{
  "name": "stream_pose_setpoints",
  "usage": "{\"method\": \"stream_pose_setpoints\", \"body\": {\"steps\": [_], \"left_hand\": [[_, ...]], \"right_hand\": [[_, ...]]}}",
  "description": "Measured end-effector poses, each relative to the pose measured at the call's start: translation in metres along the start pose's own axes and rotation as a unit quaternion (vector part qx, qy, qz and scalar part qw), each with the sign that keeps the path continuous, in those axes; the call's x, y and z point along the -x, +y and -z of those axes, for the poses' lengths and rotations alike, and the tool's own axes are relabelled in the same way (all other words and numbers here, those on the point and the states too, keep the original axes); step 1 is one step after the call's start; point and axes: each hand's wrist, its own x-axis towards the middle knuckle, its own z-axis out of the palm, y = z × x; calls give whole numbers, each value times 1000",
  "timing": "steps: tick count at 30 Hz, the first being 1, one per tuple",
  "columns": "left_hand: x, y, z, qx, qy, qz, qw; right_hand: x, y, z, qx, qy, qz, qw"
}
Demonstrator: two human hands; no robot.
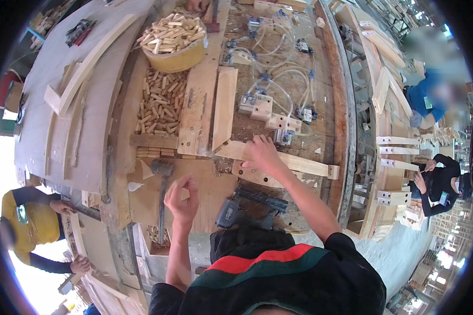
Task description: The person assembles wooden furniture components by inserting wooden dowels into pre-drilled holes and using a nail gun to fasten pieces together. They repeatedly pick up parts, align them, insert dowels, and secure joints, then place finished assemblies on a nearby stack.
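Note:
My right hand point(264, 156) grips a pale wooden strip point(307, 164) from above, with its fingers over the far edge and the thumb at the near one. The strip lies across the bench, and its left end comes close to an angled wooden piece point(225, 107). Below the strip is a wooden block with dark holes point(257, 176). My left hand point(182, 200) hovers over a plywood panel point(142, 197), its fingers curled and apart, nothing visible in them. A mallet point(162, 169) lies left of it, and a black nail gun point(252, 203) lies between my forearms.
Loose dowels point(160, 102) fill a tray beneath a heaped tub point(176, 60). Clear tubes point(286, 73) link small clamps and blocks point(261, 107) at the far side. A co-worker in yellow point(34, 226) stands left; others point(444, 181) work at the right.

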Motion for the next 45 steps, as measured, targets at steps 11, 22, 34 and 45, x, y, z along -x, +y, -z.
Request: {"method": "stream_pose_setpoints", "body": {"steps": [11, 22, 34, 45], "left_hand": [[-158, 31, -184, -79, -214, -100, 968], [-259, -61, -364, -518, -512, -337, 597], [-252, -70, -364, -480, -514, -325, 632], [-295, -5, -200, 66, -318, 41, 945]], "right_hand": [[-3, 6, -1, -108, 2, -7, 994], [1, 5, -14, -119, 73, 0, 990], [0, 7, -13, -132, 42, -3, 990], [-4, 12, -32, -123, 17, -100, 987]]}}
